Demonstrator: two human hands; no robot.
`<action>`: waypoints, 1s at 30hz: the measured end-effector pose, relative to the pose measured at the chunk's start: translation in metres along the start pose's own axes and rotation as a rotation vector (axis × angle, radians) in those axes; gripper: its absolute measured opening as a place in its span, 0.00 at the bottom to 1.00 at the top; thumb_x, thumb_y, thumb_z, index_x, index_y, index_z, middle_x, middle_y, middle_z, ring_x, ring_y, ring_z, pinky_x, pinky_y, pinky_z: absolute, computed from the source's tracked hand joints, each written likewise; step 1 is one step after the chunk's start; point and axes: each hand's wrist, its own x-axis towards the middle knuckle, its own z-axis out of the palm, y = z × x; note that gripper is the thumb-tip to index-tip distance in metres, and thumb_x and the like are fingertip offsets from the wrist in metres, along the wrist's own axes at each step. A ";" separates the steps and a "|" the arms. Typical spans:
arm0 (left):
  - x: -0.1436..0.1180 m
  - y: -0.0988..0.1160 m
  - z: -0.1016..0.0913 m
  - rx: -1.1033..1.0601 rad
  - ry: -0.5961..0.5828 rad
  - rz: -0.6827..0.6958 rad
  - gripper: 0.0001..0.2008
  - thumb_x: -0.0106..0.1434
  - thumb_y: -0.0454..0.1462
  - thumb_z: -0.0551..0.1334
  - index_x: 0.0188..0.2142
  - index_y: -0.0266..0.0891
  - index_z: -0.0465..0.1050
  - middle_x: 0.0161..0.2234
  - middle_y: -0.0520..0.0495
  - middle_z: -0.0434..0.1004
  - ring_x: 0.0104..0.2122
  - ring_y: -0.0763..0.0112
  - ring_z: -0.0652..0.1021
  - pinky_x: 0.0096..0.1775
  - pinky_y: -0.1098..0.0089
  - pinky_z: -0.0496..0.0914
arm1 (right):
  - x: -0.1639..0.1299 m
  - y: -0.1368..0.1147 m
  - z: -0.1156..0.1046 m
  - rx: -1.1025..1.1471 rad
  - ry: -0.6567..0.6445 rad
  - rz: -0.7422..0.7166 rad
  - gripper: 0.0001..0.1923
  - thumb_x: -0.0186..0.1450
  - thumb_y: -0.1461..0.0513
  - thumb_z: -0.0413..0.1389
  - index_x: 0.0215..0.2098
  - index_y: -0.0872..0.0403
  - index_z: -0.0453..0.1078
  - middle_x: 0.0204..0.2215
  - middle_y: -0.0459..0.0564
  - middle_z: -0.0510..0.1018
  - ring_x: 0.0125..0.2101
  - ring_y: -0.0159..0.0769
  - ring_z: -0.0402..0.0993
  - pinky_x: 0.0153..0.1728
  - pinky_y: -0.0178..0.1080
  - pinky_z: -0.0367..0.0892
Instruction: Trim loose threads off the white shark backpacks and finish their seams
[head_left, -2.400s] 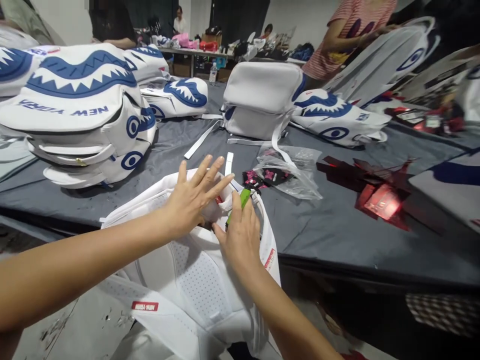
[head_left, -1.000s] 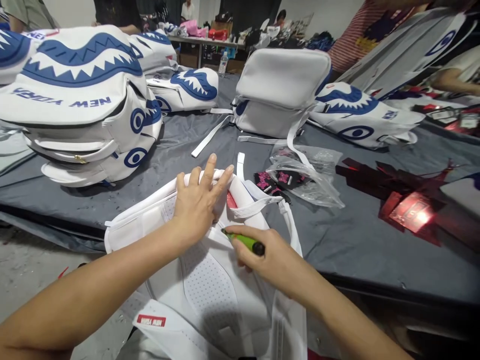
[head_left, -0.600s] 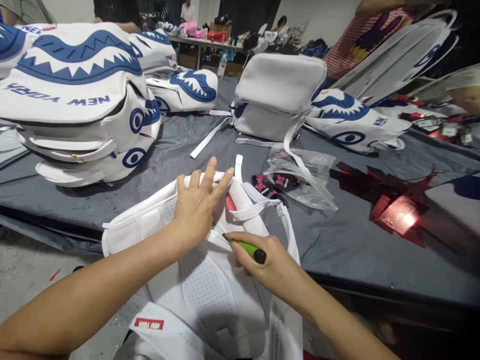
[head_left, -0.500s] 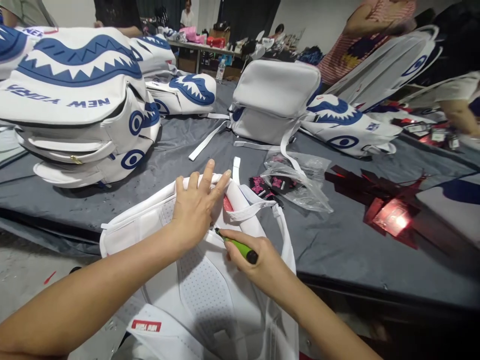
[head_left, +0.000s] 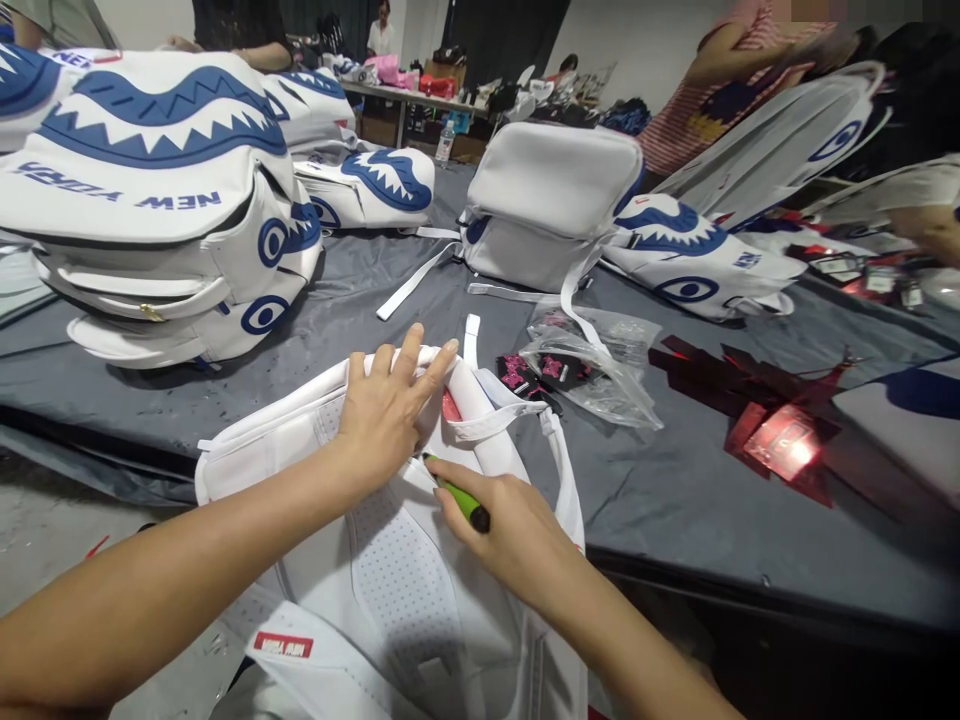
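A white backpack (head_left: 480, 590) lies on the table's near edge with its dotted padded back panel and straps facing me. My left hand (head_left: 382, 410) rests across its upper part, fingers spread toward the top edge. In my right hand (head_left: 499, 510) is a green marker (head_left: 461, 497) with a black end, gripped between thumb and fingers. Its dark tip points at the panel close beside my left palm; whether it touches is hard to tell. A red label (head_left: 283, 645) shows on the strap below, and a white loop strap (head_left: 495, 420) lies right of my left hand.
Shark-mouth backpacks stand at the left (head_left: 165, 170), beside a smaller white bag (head_left: 382, 185). Straight ahead sits a plain white bag (head_left: 551, 185). A clear plastic bag (head_left: 607, 370) and red foil piece (head_left: 787, 440) lie rightward on the grey cloth (head_left: 660, 500). Other people work beyond.
My right hand and the marker have shifted slightly left, and the marker's tip is a little closer to my left palm. My left hand stays spread on the backpack.
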 end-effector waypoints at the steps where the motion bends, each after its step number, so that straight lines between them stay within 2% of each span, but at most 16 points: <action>1: 0.000 0.000 -0.001 -0.001 -0.009 0.000 0.49 0.61 0.41 0.67 0.72 0.52 0.38 0.73 0.38 0.42 0.57 0.51 0.68 0.53 0.50 0.64 | -0.002 -0.003 0.001 -0.104 0.007 0.014 0.20 0.69 0.61 0.52 0.56 0.48 0.75 0.29 0.49 0.85 0.26 0.40 0.80 0.29 0.37 0.66; 4: 0.002 0.001 -0.004 0.008 -0.077 0.021 0.55 0.58 0.45 0.70 0.73 0.52 0.34 0.74 0.37 0.34 0.61 0.47 0.64 0.56 0.46 0.62 | -0.009 -0.007 0.007 -0.247 0.018 0.027 0.21 0.68 0.63 0.52 0.58 0.48 0.73 0.28 0.49 0.85 0.27 0.43 0.82 0.27 0.38 0.65; 8: 0.005 0.001 -0.005 0.034 -0.146 0.049 0.64 0.51 0.48 0.75 0.72 0.51 0.29 0.74 0.37 0.26 0.68 0.41 0.50 0.60 0.38 0.56 | -0.018 0.002 0.016 -0.069 0.129 0.001 0.21 0.69 0.61 0.49 0.59 0.50 0.73 0.37 0.49 0.85 0.33 0.42 0.83 0.31 0.39 0.70; 11: 0.005 0.000 -0.003 0.009 -0.123 0.045 0.59 0.55 0.46 0.73 0.73 0.51 0.32 0.74 0.38 0.28 0.66 0.45 0.56 0.59 0.41 0.58 | -0.015 0.012 0.019 0.212 0.226 -0.046 0.22 0.70 0.57 0.49 0.57 0.56 0.73 0.45 0.52 0.83 0.43 0.40 0.82 0.42 0.38 0.73; 14: 0.004 0.000 -0.003 -0.001 -0.082 0.035 0.52 0.59 0.42 0.69 0.73 0.51 0.36 0.74 0.39 0.31 0.63 0.48 0.61 0.58 0.45 0.61 | -0.004 0.013 0.015 0.369 0.175 -0.040 0.21 0.69 0.56 0.51 0.53 0.57 0.76 0.46 0.52 0.83 0.44 0.39 0.81 0.44 0.37 0.73; 16: 0.003 0.001 -0.004 0.005 -0.079 0.018 0.51 0.60 0.40 0.68 0.73 0.51 0.37 0.74 0.39 0.32 0.63 0.49 0.62 0.57 0.47 0.62 | 0.002 0.009 0.009 0.281 0.105 -0.016 0.20 0.68 0.57 0.51 0.51 0.54 0.77 0.44 0.51 0.84 0.41 0.42 0.82 0.41 0.39 0.73; 20: 0.003 0.004 -0.004 0.010 -0.071 0.002 0.51 0.59 0.41 0.68 0.73 0.51 0.36 0.74 0.40 0.32 0.62 0.50 0.62 0.57 0.47 0.61 | 0.002 -0.003 0.002 -0.080 0.056 0.034 0.20 0.67 0.61 0.49 0.52 0.54 0.77 0.38 0.55 0.85 0.37 0.49 0.82 0.34 0.43 0.71; 24: 0.003 0.005 -0.002 0.017 -0.052 0.000 0.51 0.60 0.40 0.68 0.73 0.52 0.36 0.74 0.41 0.33 0.61 0.50 0.63 0.57 0.46 0.62 | 0.004 -0.008 0.001 -0.052 0.065 -0.038 0.18 0.68 0.61 0.50 0.51 0.52 0.77 0.37 0.52 0.85 0.36 0.43 0.83 0.33 0.38 0.69; 27: 0.002 0.005 -0.003 0.010 -0.052 0.010 0.51 0.60 0.41 0.68 0.72 0.53 0.37 0.74 0.41 0.34 0.59 0.50 0.64 0.56 0.46 0.63 | 0.011 -0.010 0.000 -0.166 0.056 0.006 0.17 0.67 0.61 0.51 0.48 0.51 0.79 0.33 0.52 0.85 0.33 0.45 0.82 0.29 0.38 0.68; 30: 0.001 0.006 -0.007 0.034 -0.068 0.008 0.51 0.60 0.41 0.68 0.73 0.51 0.35 0.74 0.39 0.35 0.59 0.50 0.64 0.56 0.46 0.64 | 0.014 -0.011 -0.002 -0.121 0.062 0.032 0.16 0.67 0.61 0.52 0.47 0.50 0.80 0.36 0.51 0.85 0.36 0.43 0.82 0.32 0.37 0.69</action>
